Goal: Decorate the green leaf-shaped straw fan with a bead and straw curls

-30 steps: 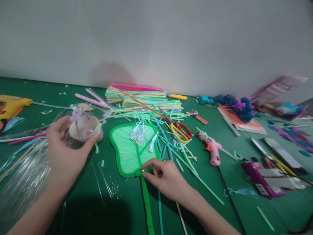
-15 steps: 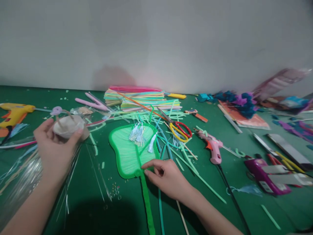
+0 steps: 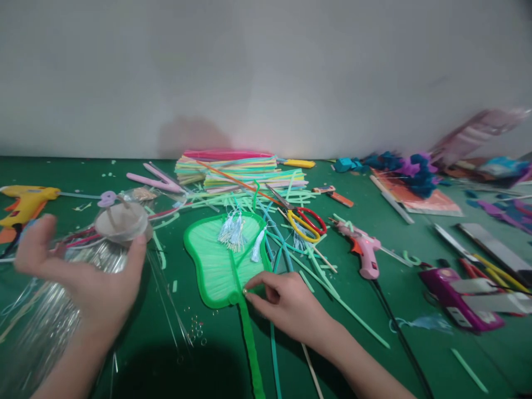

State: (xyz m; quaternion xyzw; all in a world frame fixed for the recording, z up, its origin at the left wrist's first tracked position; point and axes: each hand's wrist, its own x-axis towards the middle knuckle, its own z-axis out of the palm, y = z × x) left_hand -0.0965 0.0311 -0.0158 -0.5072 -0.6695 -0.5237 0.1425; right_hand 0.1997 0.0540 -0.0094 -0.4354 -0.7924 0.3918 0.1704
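Note:
My left hand [image 3: 83, 266] is open at the left, its thumb and fingers spread beside a small translucent cup [image 3: 123, 221]. The thumb tip is close to the cup's right side; whether it touches I cannot tell. In a pinch between thumb and forefinger, my right hand [image 3: 282, 299] has a tiny shiny bead [image 3: 245, 291]. That hand hovers over the base of a green leaf-shaped fan [image 3: 214, 255] with a wrapped green handle [image 3: 249, 349]. Pale blue tassels [image 3: 231, 231] lie on the fan. Several tiny metal rings [image 3: 196, 327] are scattered left of the handle.
Scissors [image 3: 303, 221] and pipe-cleaner bundles [image 3: 236, 169] lie beyond the fan. A pink glue gun [image 3: 366, 255] with its cord is at right, a yellow one [image 3: 29, 205] at far left. Farther right sits a purple power strip [image 3: 449, 299]. Clear thin sticks [image 3: 83, 305] lie under my left arm.
My left hand has let go of the cup and moved down and left, its fingers spreading. The cup now stands a little farther right. My right hand has barely moved.

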